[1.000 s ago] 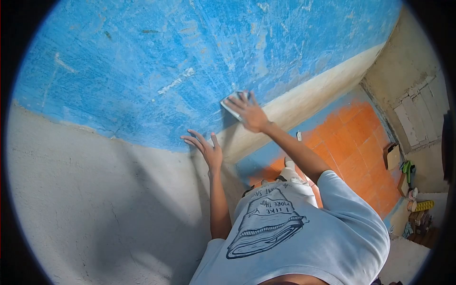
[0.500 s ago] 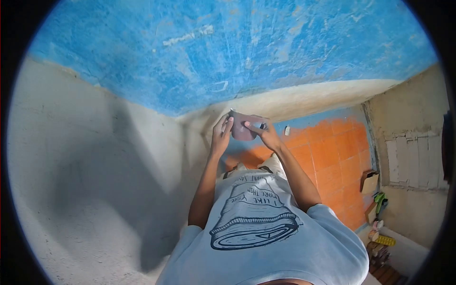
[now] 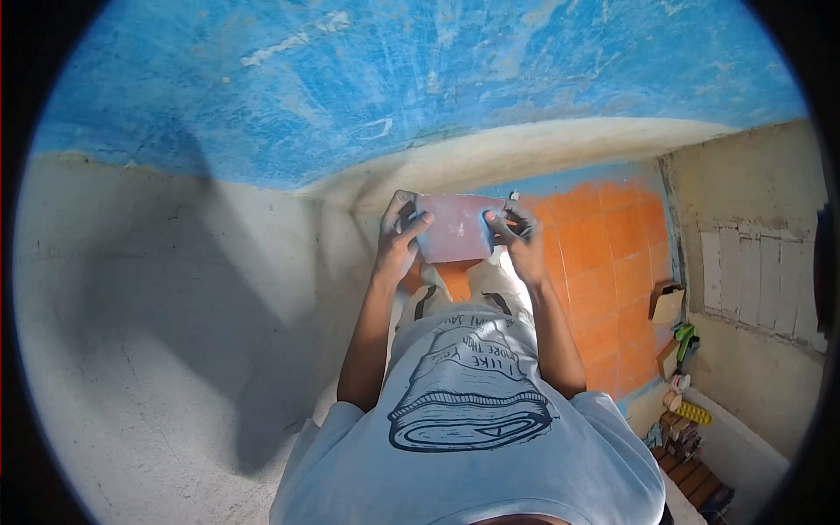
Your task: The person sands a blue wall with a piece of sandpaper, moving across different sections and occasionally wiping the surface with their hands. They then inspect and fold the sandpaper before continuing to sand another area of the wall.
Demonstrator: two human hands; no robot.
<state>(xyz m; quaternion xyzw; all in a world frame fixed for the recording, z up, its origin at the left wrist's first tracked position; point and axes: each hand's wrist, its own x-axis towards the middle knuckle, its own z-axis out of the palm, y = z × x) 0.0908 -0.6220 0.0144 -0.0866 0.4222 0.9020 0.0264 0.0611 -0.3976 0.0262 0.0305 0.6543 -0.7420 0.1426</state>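
Note:
A reddish-brown sheet of sandpaper (image 3: 455, 229) is held up in front of my body, its face towards me. Pale scuffs mark its middle and bluish dust shows near its right edge. My left hand (image 3: 401, 232) pinches the left edge, thumb on the near face. At the opposite edge, my right hand (image 3: 521, 238) grips the sheet with the thumb in front and the other fingers curled behind. Greyish dust coats the fingers of both hands. Beyond the sheet rises a blue painted wall (image 3: 420, 79) with whitish scraped patches.
A grey wall (image 3: 166, 332) with a large shadow stands on my left. Orange tiles (image 3: 595, 262) cover the area on the right. Farther right are a cardboard box (image 3: 668, 304), a green object (image 3: 685, 339) and a yellow item (image 3: 695, 413) beside wooden slats (image 3: 696, 481).
The sandpaper, curved and folded back before, is now spread flatter between my hands. My right hand has moved right to its edge. The view has shifted slightly.

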